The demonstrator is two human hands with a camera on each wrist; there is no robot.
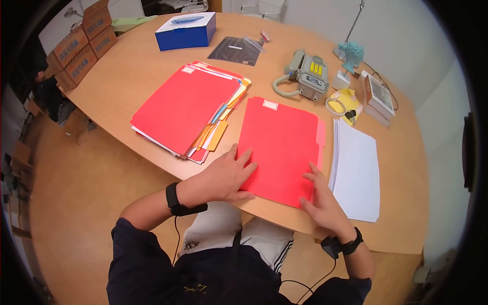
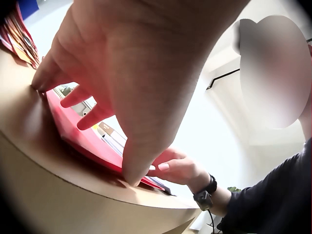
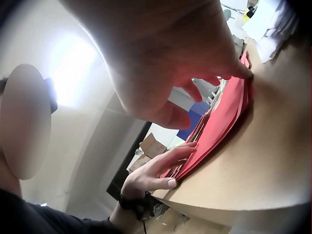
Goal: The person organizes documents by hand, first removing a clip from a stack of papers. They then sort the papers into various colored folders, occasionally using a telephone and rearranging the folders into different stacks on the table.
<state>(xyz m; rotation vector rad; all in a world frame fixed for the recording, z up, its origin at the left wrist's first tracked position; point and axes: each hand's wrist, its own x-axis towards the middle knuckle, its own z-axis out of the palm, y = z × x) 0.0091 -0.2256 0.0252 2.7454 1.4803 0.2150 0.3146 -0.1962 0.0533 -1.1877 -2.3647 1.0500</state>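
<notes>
A red file folder (image 1: 279, 147) with a small white label lies on the table in front of me. At its lower left edge rests my left hand (image 1: 226, 175), fingers spread, the thumb by the near corner and touching the tabletop in the left wrist view. My right hand (image 1: 324, 203) is at the lower right, its fingers loosely bent along the folder's side edge. In the right wrist view the red folder (image 3: 222, 122) shows slightly parted layers, and its right side edge lies against a fingertip. Neither hand grips anything.
A thick stack of red folders (image 1: 185, 109) with coloured tabs is left. White papers (image 1: 358, 173) lie right. Behind stand a grey telephone (image 1: 310, 73), a yellow pad (image 1: 345, 101), books (image 1: 378, 96), a dark sleeve (image 1: 234, 51) and a blue box (image 1: 185, 33). The table's front edge (image 1: 274, 218) is close.
</notes>
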